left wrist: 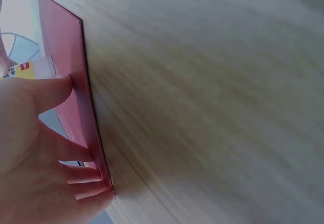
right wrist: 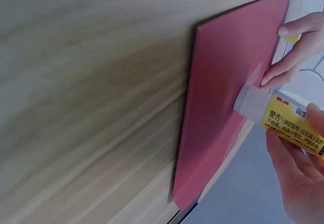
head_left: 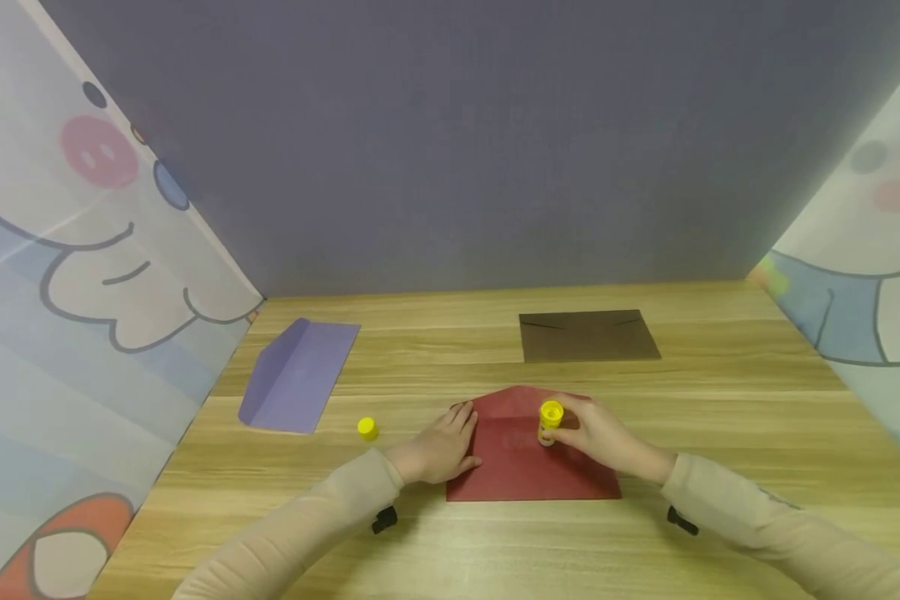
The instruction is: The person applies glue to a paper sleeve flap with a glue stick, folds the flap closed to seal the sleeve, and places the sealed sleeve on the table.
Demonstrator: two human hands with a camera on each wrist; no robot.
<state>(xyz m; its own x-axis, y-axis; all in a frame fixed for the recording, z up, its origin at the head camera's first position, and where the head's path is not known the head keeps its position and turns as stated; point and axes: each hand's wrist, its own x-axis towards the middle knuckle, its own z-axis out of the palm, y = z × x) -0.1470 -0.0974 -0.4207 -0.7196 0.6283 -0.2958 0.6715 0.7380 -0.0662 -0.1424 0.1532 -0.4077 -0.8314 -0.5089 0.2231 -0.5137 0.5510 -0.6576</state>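
A red envelope (head_left: 521, 479) lies on the wooden table with its pointed flap opened away from me. My left hand (head_left: 441, 447) rests on its left edge, fingers straight. In my right hand (head_left: 603, 435) is a yellow glue stick (head_left: 551, 413), pinched between thumb and fingers. Its pale end (right wrist: 251, 102) points down and meets the envelope in the right wrist view. A shiny wet-looking smear (right wrist: 254, 73) shows on the red paper there. The glue stick's yellow cap (head_left: 367, 428) stands on the table left of my left hand.
A purple envelope (head_left: 311, 367) with its flap open lies at the left. Farther back on the right is a dark brown envelope (head_left: 591, 340). A grey panel (head_left: 450, 150) rises behind the table (head_left: 435, 550), and cartoon-printed sheets hang at both sides.
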